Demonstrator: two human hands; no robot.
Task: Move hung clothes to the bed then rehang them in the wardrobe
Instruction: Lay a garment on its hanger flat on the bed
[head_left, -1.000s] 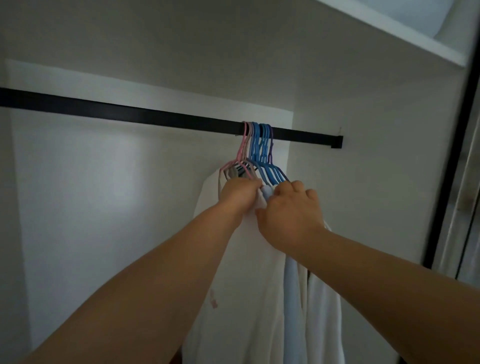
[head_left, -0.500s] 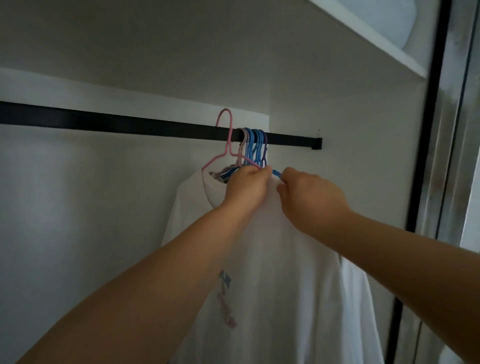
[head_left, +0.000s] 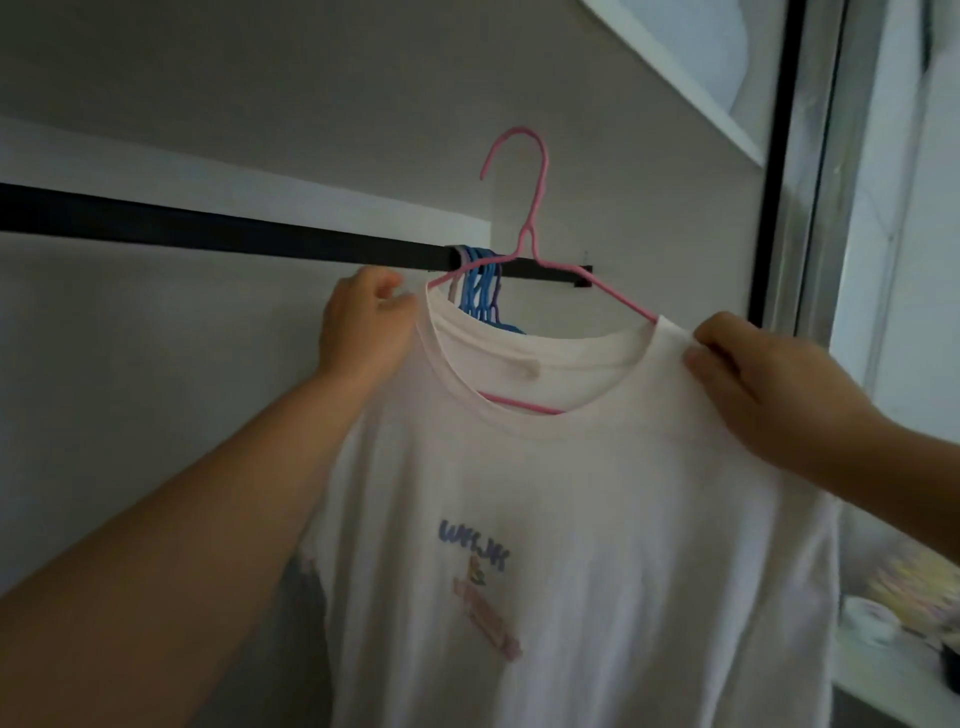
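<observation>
- Here, white printed T-shirt (head_left: 597, 519) on pink hanger (head_left: 537, 208), lifted clear of rail.
- Left hand (head_left: 363, 332) and right hand (head_left: 769, 384) each pinch a shoulder.
- Behind: blue hangers (head_left: 480, 291) on black wardrobe rail (head_left: 208, 236).
- White wardrobe walls, shelf (head_left: 675, 67) above right.

Bare forearms (head_left: 208, 519), no sleeves, ringless hands (head_left: 363, 332).

A white shelf (head_left: 727, 111) runs across the top right, with a pale, blurred bundle (head_left: 711, 36) lying on it. Just to its right stands a dark vertical frame strip (head_left: 779, 171), and beside that a silvery, reflective panel (head_left: 831, 208). At the lower right a white ledge (head_left: 883, 675) carries a small round white object (head_left: 865, 613) and a blurred yellowish patterned thing (head_left: 914, 587).
</observation>
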